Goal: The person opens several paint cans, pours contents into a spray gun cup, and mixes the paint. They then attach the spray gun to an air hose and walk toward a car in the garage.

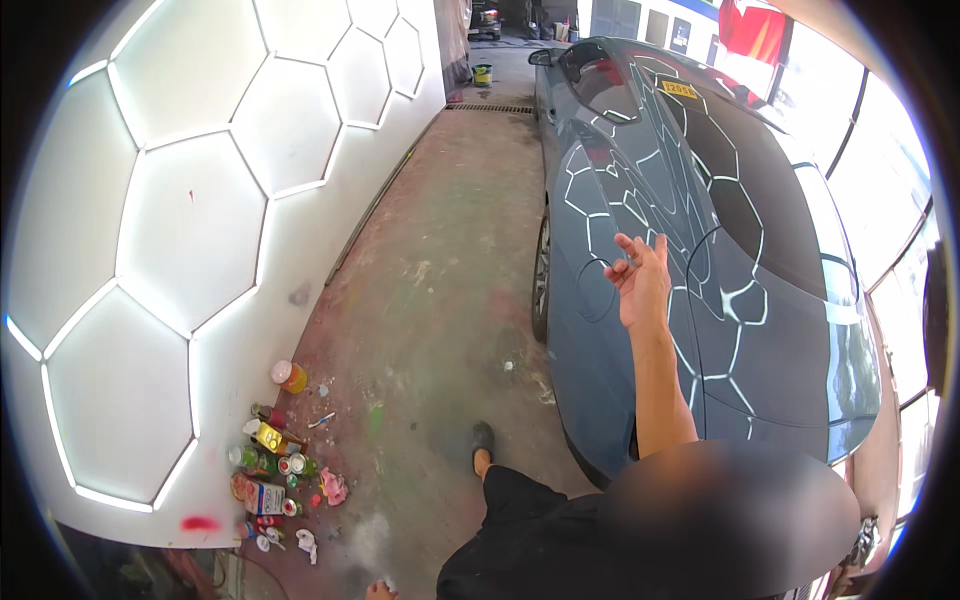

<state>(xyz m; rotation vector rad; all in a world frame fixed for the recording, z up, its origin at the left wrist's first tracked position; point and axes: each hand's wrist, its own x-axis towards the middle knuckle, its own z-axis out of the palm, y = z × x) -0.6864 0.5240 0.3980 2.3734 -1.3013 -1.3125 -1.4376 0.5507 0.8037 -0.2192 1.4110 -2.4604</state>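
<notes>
My right hand (640,285) is raised at the end of a bare, outstretched forearm, over the rear side of a dark blue-grey car (635,370). Its fingers are apart and a little bent, and nothing shows in them. Just left of it is the round outline of a flap (597,290) in the car's panel. Whether the fingertips touch the paint, I cannot tell. Down at the lower edge, only a small part of my left hand (381,591) comes into view. It hangs low above the floor, and its fingers are mostly cut off.
Bottles and cans (265,498) stand beside a pink crumpled cloth (333,487) on the stained floor (430,300). A white wall (195,215) with hexagonal light strips runs along the left. Farther off are a drain grate (490,107) and a bucket (483,75). A blurred patch covers the lower right.
</notes>
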